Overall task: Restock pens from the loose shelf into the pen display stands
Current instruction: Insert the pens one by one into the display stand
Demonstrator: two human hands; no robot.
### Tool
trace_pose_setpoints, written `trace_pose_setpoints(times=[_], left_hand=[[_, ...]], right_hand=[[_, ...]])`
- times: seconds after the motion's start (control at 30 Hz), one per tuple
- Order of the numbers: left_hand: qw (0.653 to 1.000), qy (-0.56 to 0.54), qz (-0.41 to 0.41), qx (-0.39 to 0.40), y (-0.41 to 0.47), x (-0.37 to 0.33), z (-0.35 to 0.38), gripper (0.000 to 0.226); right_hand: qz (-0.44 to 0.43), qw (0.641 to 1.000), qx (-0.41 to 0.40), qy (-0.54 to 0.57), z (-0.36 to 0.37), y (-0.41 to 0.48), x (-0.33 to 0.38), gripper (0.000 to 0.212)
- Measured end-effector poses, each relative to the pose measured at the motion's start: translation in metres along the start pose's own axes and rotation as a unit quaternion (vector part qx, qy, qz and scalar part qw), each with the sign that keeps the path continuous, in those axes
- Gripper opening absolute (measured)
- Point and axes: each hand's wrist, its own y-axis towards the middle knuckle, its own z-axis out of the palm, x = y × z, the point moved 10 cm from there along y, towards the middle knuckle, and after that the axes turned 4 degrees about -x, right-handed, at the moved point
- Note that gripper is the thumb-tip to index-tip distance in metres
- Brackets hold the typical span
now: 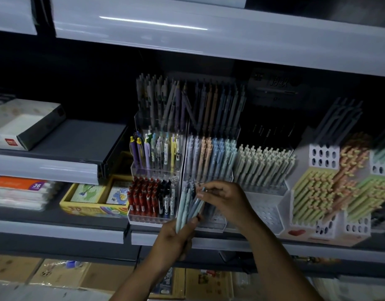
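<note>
Mid-restock: left hand (176, 237) wrapped round a bunch of pale blue pens (187, 205), right hand (222, 196) pinching one off the top. At 12 o'clock, just behind, is the clear stand (215, 224). Next, I'd guess: that pen goes upright into a free slot

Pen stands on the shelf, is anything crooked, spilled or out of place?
Yes. In the back tier of the clear stand, a few grey pens lean diagonally across their upright neighbours. Nothing looks spilled or broken.
</note>
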Motion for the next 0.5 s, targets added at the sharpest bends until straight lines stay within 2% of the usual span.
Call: trace_pose_setpoints(times=[0.07,0.3,0.43,0.5], left_hand=[[1.000,-0.026,0.003,-0.007,0.000,-0.002,-0.001,0.058],[0.999,-0.027,0.033,-0.035,0.002,-0.009,0.001,0.049],[0.999,0.009,0.046,-0.027,0.004,-0.010,0.003,0.042],[0.998,0.021,0.049,-0.018,0.004,-0.011,0.006,0.040]], right_hand=[[0.022,0.999,0.010,0.043,-0.002,-0.001,-0.003,0.007],[0.026,0.997,0.026,0.071,-0.002,-0.008,-0.004,0.016],[-0.002,0.999,-0.015,0.033,-0.007,-0.008,-0.001,0.008],[0.010,0.999,-0.024,0.025,-0.008,-0.008,-0.005,0.004]])
